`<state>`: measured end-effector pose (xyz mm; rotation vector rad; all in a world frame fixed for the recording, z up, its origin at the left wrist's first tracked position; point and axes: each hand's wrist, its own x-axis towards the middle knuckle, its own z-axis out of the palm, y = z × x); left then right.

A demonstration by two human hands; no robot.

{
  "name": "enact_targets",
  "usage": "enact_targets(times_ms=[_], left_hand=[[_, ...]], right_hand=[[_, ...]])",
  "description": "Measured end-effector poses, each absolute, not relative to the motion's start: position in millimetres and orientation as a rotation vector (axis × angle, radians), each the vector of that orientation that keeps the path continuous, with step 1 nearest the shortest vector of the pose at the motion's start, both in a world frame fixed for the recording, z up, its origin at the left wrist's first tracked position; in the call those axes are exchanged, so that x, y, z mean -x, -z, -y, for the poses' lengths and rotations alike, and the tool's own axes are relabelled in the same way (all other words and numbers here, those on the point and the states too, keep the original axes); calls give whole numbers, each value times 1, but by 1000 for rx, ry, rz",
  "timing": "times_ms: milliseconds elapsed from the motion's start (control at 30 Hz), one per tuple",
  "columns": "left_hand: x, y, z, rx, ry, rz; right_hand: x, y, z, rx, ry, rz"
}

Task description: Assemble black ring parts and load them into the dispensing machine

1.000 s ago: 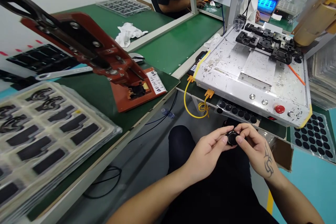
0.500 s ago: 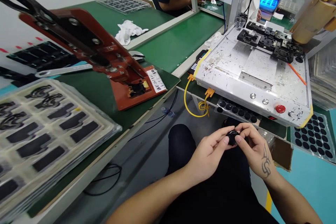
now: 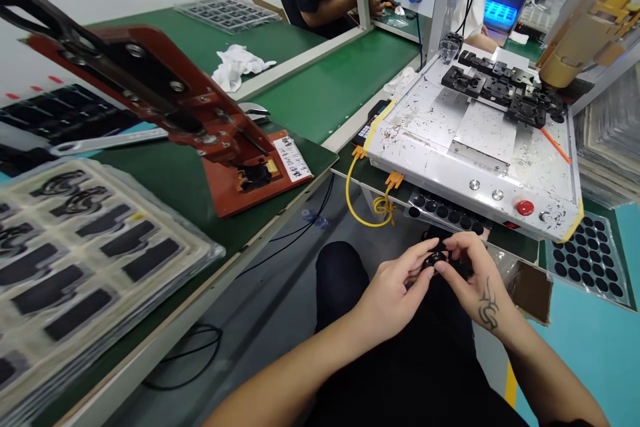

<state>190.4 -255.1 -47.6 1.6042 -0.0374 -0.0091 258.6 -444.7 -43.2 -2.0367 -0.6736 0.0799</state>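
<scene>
A small, glossy black part [image 3: 434,258] is held over my lap, its exact kind too small to make out. My left hand [image 3: 400,287] pinches it from the left between thumb and fingers. From the other side, my right hand [image 3: 470,277] presses its thumb on the same part, with the index finger curled over the top. Beyond both hands stands the white machine [image 3: 440,147] with a red button [image 3: 525,207]. On its bed lies a black fixture [image 3: 505,87].
A red toggle press [image 3: 250,197] stands on the left bench beside trays [image 3: 200,250] of black pieces. A wrench [image 3: 110,140] lies behind it. Sheets of round black discs [image 3: 585,250] are at the right. A yellow cable [image 3: 349,190] loops before the machine. A co-worker's arm [image 3: 327,10] shows behind.
The view has shifted slightly. Both hands still hold the black part, which has turned a little, and my right index finger has lifted slightly away from it.
</scene>
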Motion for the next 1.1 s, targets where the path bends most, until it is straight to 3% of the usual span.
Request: enact_targets(times_ms=[133, 433, 1100], left_hand=[[-195, 41, 243, -1659, 39, 91], [-201, 39, 251, -1359, 41, -135], [-199, 40, 250, -1755, -246, -21]], right_hand=[[-264, 36, 447, 2038, -53, 857], [-263, 32, 436, 1686, -389, 261], [-255, 40, 428, 1746, -267, 391]])
